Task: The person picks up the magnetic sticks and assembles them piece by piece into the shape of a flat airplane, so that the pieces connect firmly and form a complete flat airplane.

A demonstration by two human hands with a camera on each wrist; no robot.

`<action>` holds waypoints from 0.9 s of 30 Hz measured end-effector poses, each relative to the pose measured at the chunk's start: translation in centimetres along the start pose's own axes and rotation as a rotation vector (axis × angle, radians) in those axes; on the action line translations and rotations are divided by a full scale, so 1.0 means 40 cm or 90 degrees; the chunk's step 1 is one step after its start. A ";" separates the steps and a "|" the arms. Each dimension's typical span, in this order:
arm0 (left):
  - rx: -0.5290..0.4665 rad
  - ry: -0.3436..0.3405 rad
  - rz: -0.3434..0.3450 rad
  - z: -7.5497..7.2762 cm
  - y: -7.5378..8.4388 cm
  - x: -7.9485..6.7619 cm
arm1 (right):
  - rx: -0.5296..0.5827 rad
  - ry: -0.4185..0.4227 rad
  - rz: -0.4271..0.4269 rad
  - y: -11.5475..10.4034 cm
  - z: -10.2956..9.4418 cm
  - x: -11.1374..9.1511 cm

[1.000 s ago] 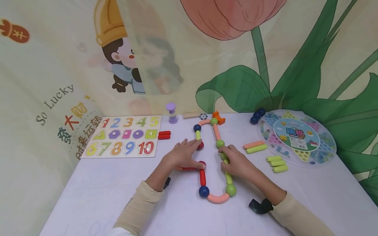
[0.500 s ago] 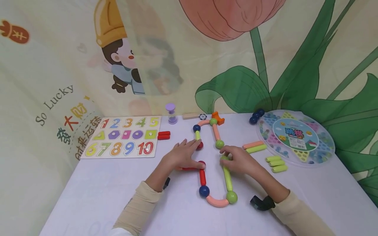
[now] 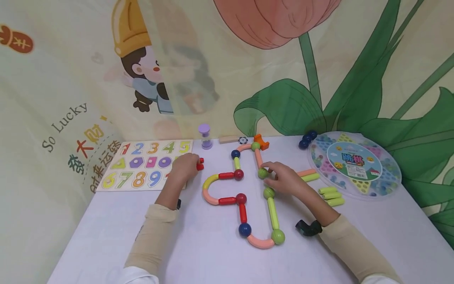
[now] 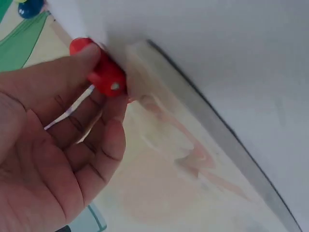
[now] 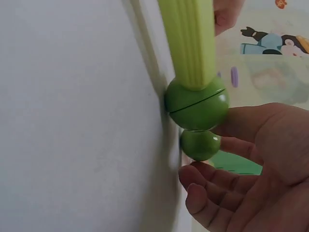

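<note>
My left hand (image 3: pixel 185 169) is over the right edge of the number board, and its thumb and fingers pinch a red rod (image 4: pixel 107 77). Two red tips show beyond its fingers in the head view. My right hand (image 3: pixel 283 179) is beside two green balls, its fingertips right at the farther ball (image 3: pixel 263 173) and its fingers loosely bent. A gap separates that ball from the nearer green ball (image 3: pixel 268 193), which joins a light green rod (image 3: pixel 272 213). Both belong to an outline of balls and rods, with a red ball (image 3: pixel 241 198) and a pink curved rod (image 3: pixel 260 241).
The number board (image 3: pixel 138 188) lies at left, near a purple sand timer (image 3: pixel 205 137). An orange piece (image 3: pixel 261 142) stands at the back. Several short light green rods (image 3: pixel 331 195), blue balls (image 3: pixel 307 140) and a round Chinese checkers set (image 3: pixel 356 165) are at right.
My left hand has left the red balls, moved left and back, and taken hold of a red rod. The two green balls came apart, and my right hand shifted slightly away from me.
</note>
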State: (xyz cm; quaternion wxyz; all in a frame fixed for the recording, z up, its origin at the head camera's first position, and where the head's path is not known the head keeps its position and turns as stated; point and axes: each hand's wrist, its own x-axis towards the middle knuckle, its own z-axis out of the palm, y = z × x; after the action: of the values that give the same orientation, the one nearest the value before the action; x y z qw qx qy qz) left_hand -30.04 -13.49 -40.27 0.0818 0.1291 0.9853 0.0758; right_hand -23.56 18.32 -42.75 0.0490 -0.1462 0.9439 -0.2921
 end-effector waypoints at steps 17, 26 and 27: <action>-0.043 -0.033 0.247 0.009 0.311 0.032 | 0.024 -0.026 -0.034 0.010 0.007 0.040; -0.009 -0.057 0.218 0.025 0.328 0.046 | 0.034 -0.020 -0.040 0.012 -0.016 0.038; -0.006 -0.062 0.217 0.025 0.330 0.046 | 0.035 -0.018 -0.039 0.013 -0.015 0.038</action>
State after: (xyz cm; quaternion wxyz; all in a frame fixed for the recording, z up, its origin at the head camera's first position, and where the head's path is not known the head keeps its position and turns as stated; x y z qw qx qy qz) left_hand -28.43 -0.26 -39.27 0.1159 0.2970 0.9438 0.0870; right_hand -25.25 18.59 -42.58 0.0578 -0.1779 0.9297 -0.3174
